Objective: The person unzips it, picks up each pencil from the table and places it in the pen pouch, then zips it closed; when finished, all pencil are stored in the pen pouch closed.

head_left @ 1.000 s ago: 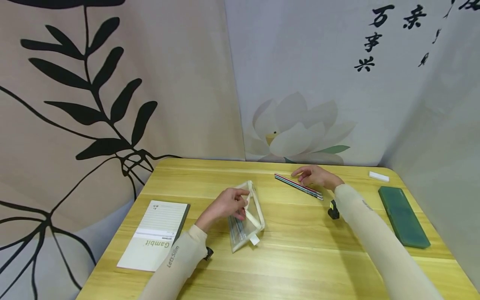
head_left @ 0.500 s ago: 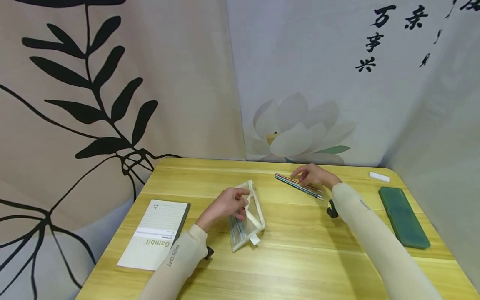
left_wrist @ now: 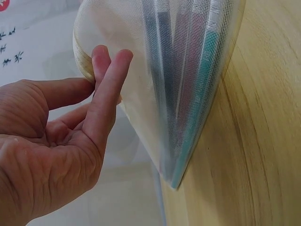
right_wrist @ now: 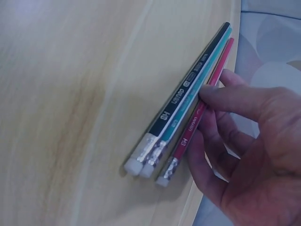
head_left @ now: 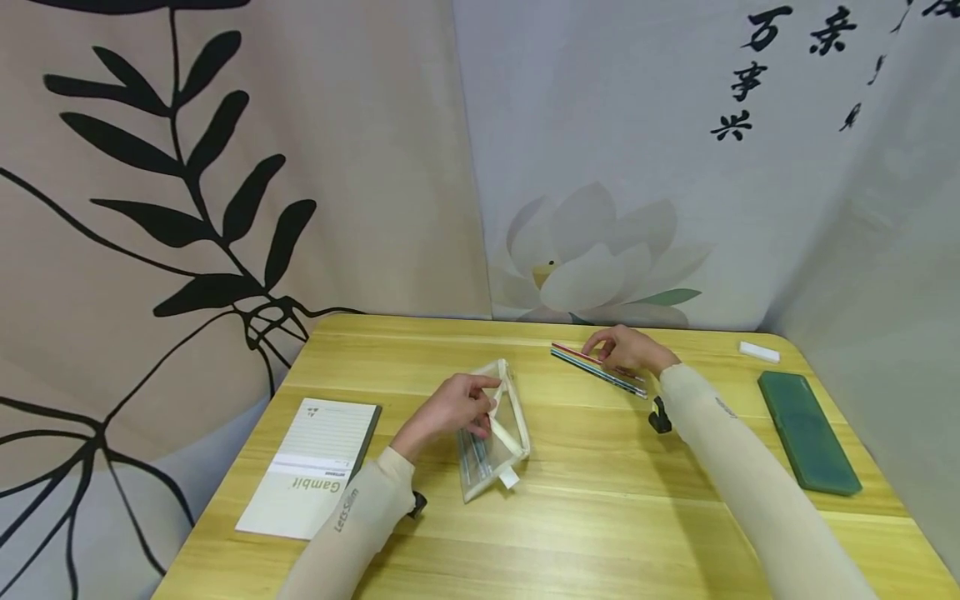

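Observation:
My left hand (head_left: 457, 408) pinches the open edge of a cream mesh pencil case (left_wrist: 117, 28), holding its mouth up. Through the mesh, dark, reddish and teal pencils (left_wrist: 202, 75) show inside. Over at the back right, my right hand (head_left: 628, 350) has thumb and fingers round a red pencil (right_wrist: 189, 132). Beside it on the table lie a black pencil (right_wrist: 171, 101) and a teal pencil (right_wrist: 175, 122), side by side, white erasers pointing the same way. A narrow gap separates the red pencil from this pair.
A notebook (head_left: 300, 475) marked "Gambit" lies left of the pencil case. Toward the right table edge are a dark green oblong case (head_left: 810, 433) and a small white block (head_left: 759, 352). Printed curtains hang behind the table's (head_left: 585, 517) back edge.
My right hand has shifted slightly backward and left, and the red pencil has come apart from the other two pencils. My left hand keeps its place on the pencil case.

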`<state>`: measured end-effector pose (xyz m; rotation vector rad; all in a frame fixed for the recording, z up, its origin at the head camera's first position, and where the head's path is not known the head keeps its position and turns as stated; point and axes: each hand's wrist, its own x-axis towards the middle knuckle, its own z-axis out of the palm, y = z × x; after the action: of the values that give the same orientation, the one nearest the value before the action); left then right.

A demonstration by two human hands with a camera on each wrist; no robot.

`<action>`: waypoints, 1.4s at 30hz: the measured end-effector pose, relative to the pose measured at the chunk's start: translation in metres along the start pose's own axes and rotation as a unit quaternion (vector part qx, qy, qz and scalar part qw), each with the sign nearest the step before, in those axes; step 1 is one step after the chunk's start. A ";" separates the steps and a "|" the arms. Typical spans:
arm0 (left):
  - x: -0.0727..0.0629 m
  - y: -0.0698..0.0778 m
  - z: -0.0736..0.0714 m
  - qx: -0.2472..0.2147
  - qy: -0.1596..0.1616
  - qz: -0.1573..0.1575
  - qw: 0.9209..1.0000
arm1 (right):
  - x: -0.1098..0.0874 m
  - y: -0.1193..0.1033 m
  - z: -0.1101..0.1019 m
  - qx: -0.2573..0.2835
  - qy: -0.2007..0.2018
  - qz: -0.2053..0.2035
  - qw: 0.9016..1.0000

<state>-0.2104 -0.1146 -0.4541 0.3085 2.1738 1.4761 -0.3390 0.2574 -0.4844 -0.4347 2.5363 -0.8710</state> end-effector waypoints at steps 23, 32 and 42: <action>-0.001 0.001 0.002 0.000 -0.003 -0.003 1.000 | -0.006 0.009 0.002 -0.016 0.033 -0.013 0.999; -0.001 0.002 0.001 0.000 0.004 -0.008 1.000 | -0.012 0.002 -0.007 -0.027 0.020 -0.036 0.999; -0.001 0.002 0.003 -0.002 0.005 -0.005 1.000 | -0.029 -0.018 -0.007 0.141 -0.008 -0.055 0.988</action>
<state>-0.2084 -0.1117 -0.4529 0.2893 2.1774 1.4783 -0.3141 0.2592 -0.4594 -0.4895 2.3433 -1.2420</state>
